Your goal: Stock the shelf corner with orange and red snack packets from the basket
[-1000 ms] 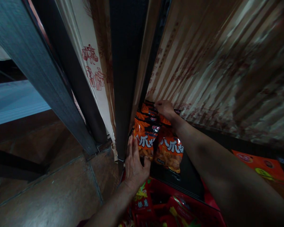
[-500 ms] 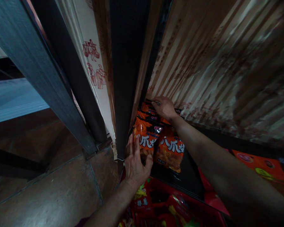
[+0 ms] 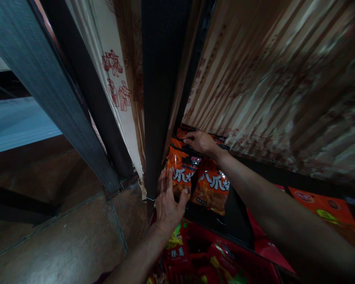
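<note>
Orange snack bags with black tops stand in rows on a dark shelf. My left hand (image 3: 168, 205) lies with fingers and thumb spread against the front-left snack bag (image 3: 182, 173). Beside that bag, the front-right snack bag (image 3: 211, 189) leans back, and neither hand is on it. My right hand (image 3: 202, 142) reaches over the front row, thumb and fingers pinched at the top of a snack bag (image 3: 177, 142) in the row behind. Part of that rear bag is hidden by the front row and my hand. Another snack bag (image 3: 219, 139) shows behind my right wrist.
A dark upright post (image 3: 162, 79) stands close to the left of the bags. Behind them hangs a printed, pleated curtain (image 3: 254, 79). Red packets (image 3: 176, 252) lie in a red container below, and an orange packet (image 3: 322, 209) is at right.
My right hand has come slightly down and toward me from the rearmost bags, and its fingers are now at a nearer row. My left hand has barely moved.
</note>
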Tool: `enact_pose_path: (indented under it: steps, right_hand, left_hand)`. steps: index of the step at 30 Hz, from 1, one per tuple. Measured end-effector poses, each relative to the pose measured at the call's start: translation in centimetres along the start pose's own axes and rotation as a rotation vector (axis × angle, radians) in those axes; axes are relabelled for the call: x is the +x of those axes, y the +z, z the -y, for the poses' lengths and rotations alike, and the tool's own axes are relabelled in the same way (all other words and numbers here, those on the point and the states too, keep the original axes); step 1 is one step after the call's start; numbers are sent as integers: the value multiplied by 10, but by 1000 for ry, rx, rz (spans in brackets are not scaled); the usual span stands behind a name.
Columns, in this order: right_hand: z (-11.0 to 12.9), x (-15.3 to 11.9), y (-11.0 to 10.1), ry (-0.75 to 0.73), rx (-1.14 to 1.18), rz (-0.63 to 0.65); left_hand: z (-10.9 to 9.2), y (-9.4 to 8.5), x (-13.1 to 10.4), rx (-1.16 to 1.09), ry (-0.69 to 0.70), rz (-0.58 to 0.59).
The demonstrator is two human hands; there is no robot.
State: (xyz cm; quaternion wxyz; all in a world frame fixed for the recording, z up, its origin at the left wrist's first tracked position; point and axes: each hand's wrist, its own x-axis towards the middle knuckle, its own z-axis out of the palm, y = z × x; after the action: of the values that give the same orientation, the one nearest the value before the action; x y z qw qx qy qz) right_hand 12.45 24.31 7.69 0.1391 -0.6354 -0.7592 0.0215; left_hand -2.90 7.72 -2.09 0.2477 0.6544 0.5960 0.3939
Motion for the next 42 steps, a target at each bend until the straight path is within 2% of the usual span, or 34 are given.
enact_pose_path:
  steps: [4,8,11,14,18,21,25,32,36,39,42]
  right_hand:
    - [0,1,4,1,47,-54]
    - [-5,-9,-5,-16,139,-46]
    - [-14,-33,-17,-40,99,-87]
    - [-19,-68,-22,-93,-20,-190]
    - [-18,-103,-16,-134,-185,-297]
    - [-16,-113,-8,-101,-228,-267]
    - [-22,-114,1,-94,-243,-214]
    - [-27,-107,1,-64,-160,-243]
    - [-18,-86,-11,11,-83,-232]
    - [-13,-64,-18,125,-61,-132]
    - [-13,-47,-18,119,-86,-72]
  left_hand:
    - [0,1,4,-15,-5,-33]
    - [1,3,3,-12,-2,-40]
    - [1,3,2,-20,2,-25]
    - [3,3,1,-24,7,-18]
    - [3,5,0,-4,20,-30]
    - [0,6,1,17,11,-30]
    - [-3,6,1,21,-1,-36]
    - [-2,10,0,18,-6,-39]
    - [-3,9,1,12,-4,-46]
    - [-3,8,2,-8,8,-57]
    - [-2,7,3,-19,19,-54]
